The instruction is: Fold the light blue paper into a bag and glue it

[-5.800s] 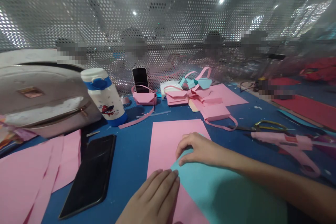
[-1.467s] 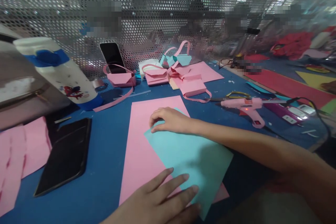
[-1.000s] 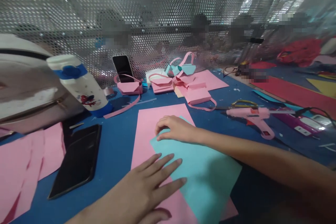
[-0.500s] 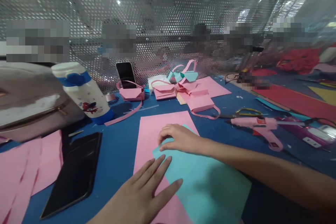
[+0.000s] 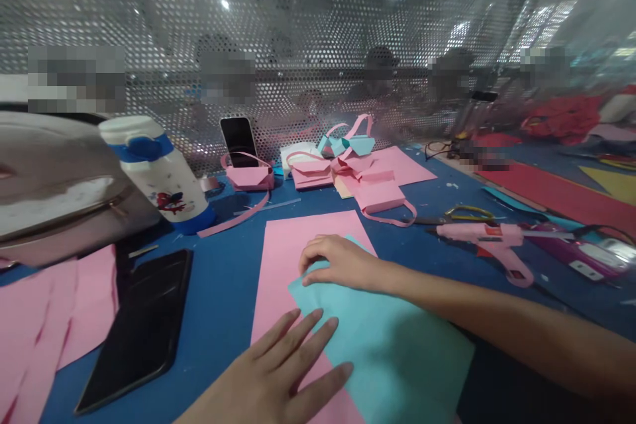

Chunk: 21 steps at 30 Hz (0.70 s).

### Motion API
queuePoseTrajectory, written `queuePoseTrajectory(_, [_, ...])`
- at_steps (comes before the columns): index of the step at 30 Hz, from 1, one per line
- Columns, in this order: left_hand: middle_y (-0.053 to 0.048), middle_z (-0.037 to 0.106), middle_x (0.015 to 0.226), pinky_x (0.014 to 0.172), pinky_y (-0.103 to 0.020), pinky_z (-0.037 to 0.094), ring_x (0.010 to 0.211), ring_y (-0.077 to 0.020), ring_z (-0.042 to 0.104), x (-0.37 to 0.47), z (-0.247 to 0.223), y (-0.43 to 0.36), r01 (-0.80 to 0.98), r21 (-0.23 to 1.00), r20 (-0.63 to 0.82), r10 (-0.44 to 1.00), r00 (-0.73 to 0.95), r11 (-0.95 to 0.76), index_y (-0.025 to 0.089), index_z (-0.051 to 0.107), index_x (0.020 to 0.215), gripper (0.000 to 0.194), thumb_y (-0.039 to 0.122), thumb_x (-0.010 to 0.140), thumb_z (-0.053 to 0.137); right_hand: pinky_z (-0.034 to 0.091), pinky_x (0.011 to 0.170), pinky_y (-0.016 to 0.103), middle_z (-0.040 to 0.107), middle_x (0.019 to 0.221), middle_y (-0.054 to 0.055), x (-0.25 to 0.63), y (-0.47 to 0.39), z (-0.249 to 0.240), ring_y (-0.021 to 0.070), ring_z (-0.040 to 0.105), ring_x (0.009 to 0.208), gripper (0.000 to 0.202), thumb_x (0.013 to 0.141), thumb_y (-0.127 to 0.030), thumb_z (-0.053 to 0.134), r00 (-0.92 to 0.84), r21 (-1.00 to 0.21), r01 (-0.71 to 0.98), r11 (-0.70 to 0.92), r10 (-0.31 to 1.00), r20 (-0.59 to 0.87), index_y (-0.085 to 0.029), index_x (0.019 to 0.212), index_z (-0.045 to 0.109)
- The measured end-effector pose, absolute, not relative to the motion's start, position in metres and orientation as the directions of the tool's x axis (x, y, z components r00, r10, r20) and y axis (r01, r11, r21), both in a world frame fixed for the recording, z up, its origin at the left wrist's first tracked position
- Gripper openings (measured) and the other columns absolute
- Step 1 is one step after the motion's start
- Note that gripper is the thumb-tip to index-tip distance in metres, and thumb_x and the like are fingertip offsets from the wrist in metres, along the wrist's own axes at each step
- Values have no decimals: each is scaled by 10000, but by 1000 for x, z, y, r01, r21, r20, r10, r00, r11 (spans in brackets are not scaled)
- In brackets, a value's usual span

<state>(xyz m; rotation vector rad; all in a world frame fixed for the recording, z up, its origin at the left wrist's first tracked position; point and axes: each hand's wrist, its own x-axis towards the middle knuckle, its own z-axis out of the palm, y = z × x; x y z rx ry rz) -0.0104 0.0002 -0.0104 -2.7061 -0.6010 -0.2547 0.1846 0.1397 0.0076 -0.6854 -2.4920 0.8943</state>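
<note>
A sheet of teal paper [image 5: 397, 351] lies at an angle over a pink sheet [image 5: 281, 245] in the front middle. My right hand [image 5: 342, 264] bends over the teal sheet's far left corner, its thumb on the paper and its fingers curled round the edge. Nearer to me, my left hand [image 5: 281, 361] is open, palm down and fingers spread, with its fingertips over the teal sheet's left edge and the pink sheet beneath. Whether those fingertips press on the paper is unclear.
Left are a black tablet [image 5: 139, 328], pink paper pieces [image 5: 54, 311], a bottle [image 5: 166, 179] and a bag [image 5: 59, 192]. Small pink paper bags [image 5: 380, 193] and an upright phone [image 5: 239, 139] stand behind. A pink glue gun [image 5: 491, 235] and scissors [image 5: 467, 213] lie right.
My left hand has shifted slightly right and toward me, its fingers still spread. My right hand and the teal sheet look unmoved.
</note>
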Motion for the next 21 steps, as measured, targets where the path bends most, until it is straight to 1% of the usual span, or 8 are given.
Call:
queuePoseTrajectory(3, [-80, 479, 1480, 1075, -439, 433, 1387, -266, 401, -5, -15, -5, 404, -316, 265, 329, 906, -859, 255, 398, 1470, 434, 323, 1052, 302, 406, 773, 252, 695, 859, -7, 185, 141, 7, 169, 608, 875, 97, 784, -204, 777, -802, -670, 300, 679, 560, 208, -189, 813, 686])
queuePoseTrajectory(6, [-5, 474, 1489, 1109, -382, 407, 1378, -203, 415, 5, -25, -13, 383, -349, 330, 271, 904, -855, 292, 467, 1418, 397, 313, 1056, 306, 405, 775, 249, 696, 866, -6, 185, 142, 7, 165, 609, 881, 94, 788, -203, 772, -808, -672, 290, 682, 550, 210, -188, 812, 683])
queuePoseTrajectory(9, [26, 496, 1471, 1126, -351, 381, 1342, -172, 458, 15, -27, -20, 401, -361, 378, 262, 888, -842, 322, 486, 1400, 377, 305, 1049, 349, 401, 775, 248, 694, 879, -2, 186, 143, 6, 161, 606, 880, 94, 788, -197, 770, -813, -674, 289, 680, 546, 203, -184, 812, 681])
queuePoseTrajectory(12, [15, 529, 1443, 1138, -355, 356, 1315, -175, 490, 22, -12, -23, 383, -323, 360, 262, 895, -866, 305, 506, 1386, 365, 295, 1037, 398, 396, 777, 247, 692, 895, -1, 187, 144, 6, 157, 602, 886, 86, 798, -196, 759, -815, -678, 292, 675, 546, 194, -186, 820, 677])
queuePoseTrajectory(14, [8, 546, 1427, 1118, -315, 381, 1283, -160, 523, 25, 0, -23, 319, -286, 273, 243, 931, -903, 284, 508, 1388, 374, 328, 1041, 376, 394, 773, 244, 690, 894, -3, 188, 144, 6, 151, 604, 885, 76, 808, -193, 747, -821, -679, 281, 678, 537, 197, -185, 820, 673])
queuePoseTrajectory(17, [17, 578, 1395, 1099, -303, 405, 1251, -151, 554, 29, 8, -23, 302, -284, 253, 233, 939, -910, 289, 506, 1387, 366, 255, 1039, 399, 398, 764, 239, 690, 886, -3, 189, 145, 7, 145, 610, 875, 73, 812, -191, 740, -828, -680, 260, 685, 521, 208, -175, 814, 670])
queuePoseTrajectory(19, [34, 599, 1369, 1130, -337, 369, 1248, -156, 559, 31, 6, -22, 320, -257, 307, 237, 922, -912, 294, 541, 1355, 352, 229, 1034, 412, 400, 761, 239, 691, 885, -2, 190, 145, 7, 146, 613, 876, 76, 809, -191, 742, -828, -684, 261, 681, 522, 205, -171, 814, 669])
queuePoseTrajectory(21, [66, 641, 1313, 1174, -377, 293, 1246, -148, 562, 32, 3, -21, 323, -168, 379, 241, 893, -931, 304, 586, 1304, 328, 240, 1036, 407, 401, 759, 238, 693, 883, -1, 190, 145, 8, 145, 615, 876, 74, 809, -183, 740, -827, -687, 262, 678, 524, 202, -170, 813, 668])
